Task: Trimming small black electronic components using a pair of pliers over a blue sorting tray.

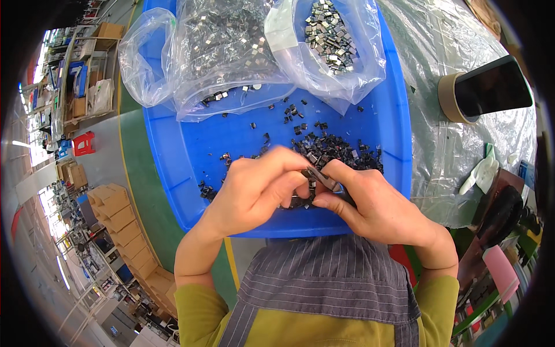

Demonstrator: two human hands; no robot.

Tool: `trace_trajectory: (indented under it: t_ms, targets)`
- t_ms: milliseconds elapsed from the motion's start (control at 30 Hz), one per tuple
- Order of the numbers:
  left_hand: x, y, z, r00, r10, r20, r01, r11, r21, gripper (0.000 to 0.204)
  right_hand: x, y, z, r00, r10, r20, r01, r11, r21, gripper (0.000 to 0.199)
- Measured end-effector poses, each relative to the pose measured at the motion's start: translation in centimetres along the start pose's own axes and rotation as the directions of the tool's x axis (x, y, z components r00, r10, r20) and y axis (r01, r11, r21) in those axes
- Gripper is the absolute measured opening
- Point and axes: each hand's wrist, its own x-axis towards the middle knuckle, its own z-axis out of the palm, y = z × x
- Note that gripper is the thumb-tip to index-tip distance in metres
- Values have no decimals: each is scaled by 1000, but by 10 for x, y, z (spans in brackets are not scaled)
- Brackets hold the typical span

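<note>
Above the near part of a blue plastic tray (403,156), both my hands meet. My right hand (384,205) is closed around a small pair of pliers (328,181) with metal jaws and dark handles. Fingers curled in a pinch, my left hand (248,188) is at the jaws with a small dark part (312,186), mostly hidden by the fingers. Behind and below the hands spreads a heap of small black pieces (341,152). Farther back in the tray, an open clear bag (364,75) holds shiny metal pieces (330,40).
Another clear bag (225,52) with small metal pieces lies at the tray's far left. Right of the tray, plastic sheeting (439,52) covers a surface bearing a tape roll (449,98), a phone (494,87) leaning in it, and a white glove-like item (481,174). Cardboard boxes (124,225) stand left.
</note>
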Motion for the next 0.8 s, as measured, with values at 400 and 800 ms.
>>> trace_trajectory:
  t_ms: [400,800]
  targets:
    - [4,-11,12,786,610,-104,-377,606,701,19,-2,-5,-2,998,54,25,-53,999,-11,23]
    - [3,9,1,984,-177,-16,153,889,-432,42,2,2,4,995,-78,-62,73,995,-74,24]
